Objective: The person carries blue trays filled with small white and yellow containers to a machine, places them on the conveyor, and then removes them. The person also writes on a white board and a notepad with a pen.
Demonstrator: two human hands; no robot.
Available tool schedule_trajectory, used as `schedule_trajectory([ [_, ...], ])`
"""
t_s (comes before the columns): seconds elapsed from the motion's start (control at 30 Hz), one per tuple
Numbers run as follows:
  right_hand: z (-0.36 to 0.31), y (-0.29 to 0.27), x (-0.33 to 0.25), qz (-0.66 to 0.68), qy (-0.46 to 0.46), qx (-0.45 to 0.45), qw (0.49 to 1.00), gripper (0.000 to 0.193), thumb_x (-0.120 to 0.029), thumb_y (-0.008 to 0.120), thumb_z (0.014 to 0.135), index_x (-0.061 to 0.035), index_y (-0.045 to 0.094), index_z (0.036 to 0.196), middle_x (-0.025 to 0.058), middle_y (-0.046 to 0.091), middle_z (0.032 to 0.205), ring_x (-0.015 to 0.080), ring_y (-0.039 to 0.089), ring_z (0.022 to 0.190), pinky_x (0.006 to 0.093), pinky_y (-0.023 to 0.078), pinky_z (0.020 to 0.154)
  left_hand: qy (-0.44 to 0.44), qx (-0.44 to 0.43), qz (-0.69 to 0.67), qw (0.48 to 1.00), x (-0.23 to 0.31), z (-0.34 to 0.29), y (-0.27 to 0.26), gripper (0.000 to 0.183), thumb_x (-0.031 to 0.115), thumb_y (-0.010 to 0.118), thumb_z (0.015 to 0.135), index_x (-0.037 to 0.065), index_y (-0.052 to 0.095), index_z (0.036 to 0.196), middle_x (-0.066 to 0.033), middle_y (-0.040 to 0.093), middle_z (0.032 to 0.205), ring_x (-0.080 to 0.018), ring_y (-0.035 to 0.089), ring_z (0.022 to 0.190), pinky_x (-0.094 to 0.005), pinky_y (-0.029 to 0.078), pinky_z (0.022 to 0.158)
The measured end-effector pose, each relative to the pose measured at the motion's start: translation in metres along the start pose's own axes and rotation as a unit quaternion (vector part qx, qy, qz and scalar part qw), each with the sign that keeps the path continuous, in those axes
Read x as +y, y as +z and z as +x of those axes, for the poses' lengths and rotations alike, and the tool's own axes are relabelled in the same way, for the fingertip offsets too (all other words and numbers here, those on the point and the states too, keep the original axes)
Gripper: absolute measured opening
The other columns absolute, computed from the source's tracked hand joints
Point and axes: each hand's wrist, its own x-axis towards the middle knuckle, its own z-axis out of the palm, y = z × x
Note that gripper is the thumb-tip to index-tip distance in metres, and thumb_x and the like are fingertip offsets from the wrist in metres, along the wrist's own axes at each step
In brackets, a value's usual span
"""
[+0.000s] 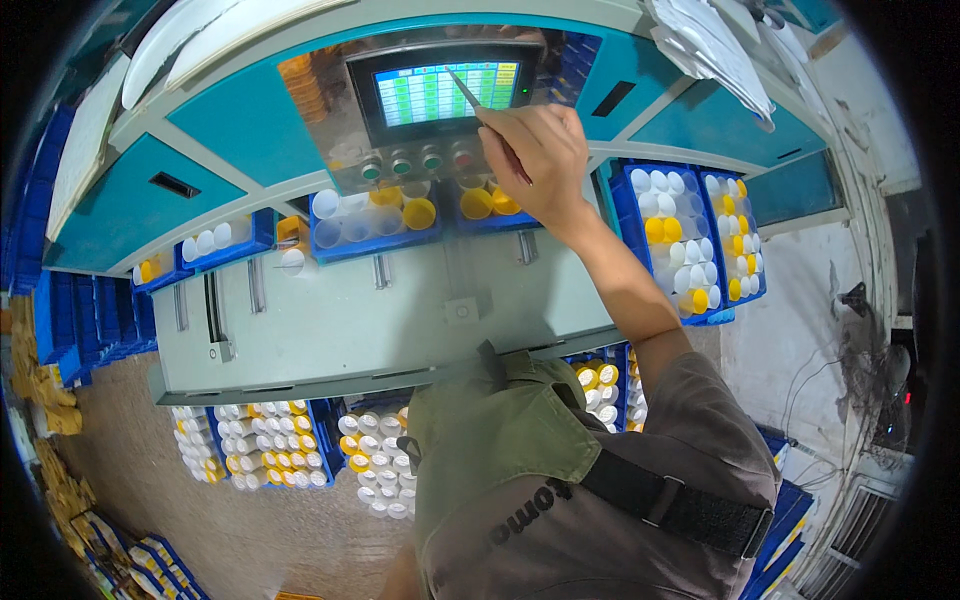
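My right hand (543,160) is raised over the control panel of a teal and grey machine. Its closed fingers grip a thin, dark, pointed stick (464,91), like a stylus. The stick's tip reaches over the lit touch screen (408,100), which shows a grid of coloured cells; whether it touches the glass I cannot tell. Below the screen runs a row of push buttons (401,164), several green and one red. Only a blurred bit of skin, perhaps my left arm (402,574), shows at the lower edge; the left hand is out of sight.
Blue bins (375,242) of white and yellow cups line the back of the grey worktop (400,310). Taller blue bins (633,225) of cups stand at the right. More cup-filled trays (322,440) sit below the front edge. Papers (710,55) lie on top.
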Motion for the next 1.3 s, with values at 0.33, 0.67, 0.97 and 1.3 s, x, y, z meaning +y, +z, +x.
schedule_trajectory([
  [0.33, -0.079, 0.025, -0.031, 0.069, 0.135, -0.227, 0.962, 0.030, -0.021, 0.071, 0.076, -0.0109, 0.065, 0.103, 0.0027, 0.060, 0.060, 0.0207, 0.058, 0.054, 0.0320, 0.043, 0.056, -0.002, 0.000, -0.012, 1.000, -0.002, 0.005, 0.010, 0.045, 0.031, 0.056, 0.091, 0.000, 0.055, 0.123, -0.0159, 0.061, 0.117, -0.0238, 0.058, 0.105, -0.0349, 0.043, 0.093],
  [0.67, -0.121, 0.084, -0.029, -0.092, 0.119, -0.395, 0.906, 0.079, -0.030, 0.066, 0.079, -0.0096, 0.027, 0.144, 0.0064, 0.060, 0.058, 0.0250, 0.060, 0.051, 0.0349, 0.046, 0.050, -0.001, 0.007, -0.020, 1.000, 0.002, 0.005, 0.014, 0.045, 0.033, 0.055, 0.091, 0.000, 0.056, 0.122, -0.0157, 0.062, 0.115, -0.0238, 0.058, 0.104, -0.0348, 0.043, 0.092],
  [0.97, -0.114, 0.083, -0.026, -0.057, 0.169, -0.455, 0.872, 0.074, -0.030, 0.059, 0.085, -0.0120, 0.023, 0.147, 0.0106, 0.062, 0.063, 0.0260, 0.060, 0.052, 0.0405, 0.047, 0.053, 0.020, 0.000, -0.001, 1.000, 0.003, 0.013, 0.008, 0.045, 0.034, 0.054, 0.092, 0.000, 0.057, 0.121, -0.0156, 0.063, 0.114, -0.0238, 0.059, 0.102, -0.0347, 0.044, 0.092],
  [1.3, -0.083, 0.004, -0.028, 0.194, 0.280, -0.433, 0.835, 0.042, -0.038, 0.063, 0.085, -0.0122, 0.061, 0.118, 0.0124, 0.069, 0.084, 0.0278, 0.067, 0.076, 0.0371, 0.051, 0.068, 0.261, 0.275, 0.091, 0.921, 0.186, -0.081, -0.098, 0.031, 0.031, 0.058, 0.092, 0.003, 0.063, 0.105, -0.0088, 0.067, 0.102, -0.0173, 0.060, 0.090, -0.0316, 0.047, 0.085],
])
